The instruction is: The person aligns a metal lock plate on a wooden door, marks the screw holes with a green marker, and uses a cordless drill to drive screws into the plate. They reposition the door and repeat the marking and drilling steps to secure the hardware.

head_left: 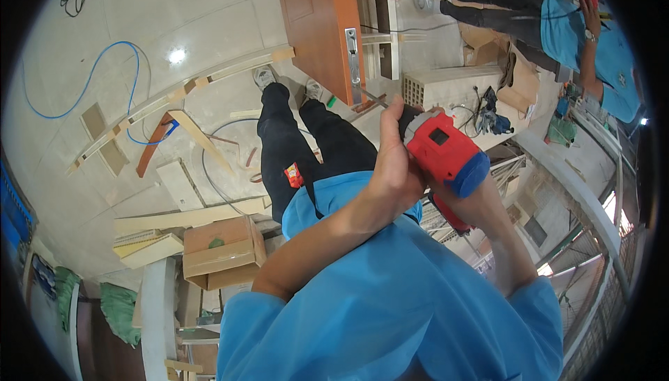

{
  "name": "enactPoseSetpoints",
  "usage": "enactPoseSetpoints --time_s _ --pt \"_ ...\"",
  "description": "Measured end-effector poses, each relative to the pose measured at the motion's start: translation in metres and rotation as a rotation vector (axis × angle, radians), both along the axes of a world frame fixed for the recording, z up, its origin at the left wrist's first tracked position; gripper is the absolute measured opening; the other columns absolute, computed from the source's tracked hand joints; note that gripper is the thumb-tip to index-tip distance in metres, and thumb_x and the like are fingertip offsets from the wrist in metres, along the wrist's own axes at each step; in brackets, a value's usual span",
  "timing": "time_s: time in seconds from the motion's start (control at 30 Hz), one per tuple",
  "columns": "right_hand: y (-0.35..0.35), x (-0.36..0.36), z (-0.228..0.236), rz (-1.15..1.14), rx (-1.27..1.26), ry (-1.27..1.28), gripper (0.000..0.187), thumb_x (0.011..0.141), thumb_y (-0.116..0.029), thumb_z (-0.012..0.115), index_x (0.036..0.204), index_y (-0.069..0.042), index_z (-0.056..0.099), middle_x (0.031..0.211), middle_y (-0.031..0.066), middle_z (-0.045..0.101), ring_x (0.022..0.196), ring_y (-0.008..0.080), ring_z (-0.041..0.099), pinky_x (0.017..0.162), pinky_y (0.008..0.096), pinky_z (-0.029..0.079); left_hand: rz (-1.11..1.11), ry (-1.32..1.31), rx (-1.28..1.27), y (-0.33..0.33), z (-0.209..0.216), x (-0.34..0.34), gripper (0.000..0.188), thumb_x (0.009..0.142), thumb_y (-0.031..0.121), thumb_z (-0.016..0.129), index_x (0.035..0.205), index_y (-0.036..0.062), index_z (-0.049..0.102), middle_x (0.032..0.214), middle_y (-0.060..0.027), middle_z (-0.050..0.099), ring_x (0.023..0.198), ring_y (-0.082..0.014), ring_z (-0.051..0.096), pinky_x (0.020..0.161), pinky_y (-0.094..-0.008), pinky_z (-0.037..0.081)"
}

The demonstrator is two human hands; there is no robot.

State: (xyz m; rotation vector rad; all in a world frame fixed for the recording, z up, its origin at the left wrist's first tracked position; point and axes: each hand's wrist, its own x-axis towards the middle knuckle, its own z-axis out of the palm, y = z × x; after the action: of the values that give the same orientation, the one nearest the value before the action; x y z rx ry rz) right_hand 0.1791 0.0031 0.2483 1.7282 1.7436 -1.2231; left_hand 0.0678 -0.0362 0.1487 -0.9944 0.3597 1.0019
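I hold a red cordless drill with a blue rear cap in front of my chest. My left hand is closed against its near side, the thumb lying up by the chuck. Behind the drill body my right hand is wrapped round the handle, its fingers mostly hidden. The long thin bit points at the lower end of a silver lock plate set in the edge of a brown wooden door. Whether the tip touches a screw there is too small to tell.
Another person in a blue shirt stands at the far right. A blue hose, wood strips and a folded wooden piece lie on the tiled floor. A cardboard box sits at left; power tools at right.
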Motion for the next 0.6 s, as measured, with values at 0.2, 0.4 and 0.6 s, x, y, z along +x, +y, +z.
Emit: enactPoseSetpoints --time_s 0.2,0.4,0.6 --pt "-0.006 -0.001 -0.005 -0.015 0.071 0.054 0.031 0.083 -0.019 0.077 0.104 0.000 0.066 0.090 0.0168 0.072 0.084 0.0327 0.073 0.073 0.0388 0.055 -0.040 0.006 0.041 -0.001 0.001 0.000 0.050 0.096 0.061 0.056 0.111 0.0136 0.055 0.112 -0.0087 0.068 0.110 -0.0235 0.065 0.101 -0.0419 0.050" --pt "-0.009 0.009 -0.007 0.078 0.096 0.082 0.033 0.082 -0.017 0.076 0.107 0.000 0.065 0.091 0.0168 0.072 0.086 0.0346 0.072 0.074 0.0394 0.056 -0.037 -0.005 0.074 0.000 0.001 0.002 0.049 0.096 0.061 0.055 0.110 0.0138 0.054 0.115 -0.0096 0.068 0.112 -0.0247 0.064 0.101 -0.0430 0.050" --pt "-0.008 0.014 -0.006 0.067 0.041 0.050 0.030 0.082 -0.017 0.077 0.105 0.000 0.066 0.092 0.0159 0.072 0.086 0.0324 0.072 0.075 0.0389 0.056 -0.055 0.010 0.063 0.001 0.005 0.001 0.050 0.098 0.061 0.052 0.112 0.0131 0.054 0.117 -0.0094 0.066 0.113 -0.0247 0.064 0.101 -0.0432 0.050"
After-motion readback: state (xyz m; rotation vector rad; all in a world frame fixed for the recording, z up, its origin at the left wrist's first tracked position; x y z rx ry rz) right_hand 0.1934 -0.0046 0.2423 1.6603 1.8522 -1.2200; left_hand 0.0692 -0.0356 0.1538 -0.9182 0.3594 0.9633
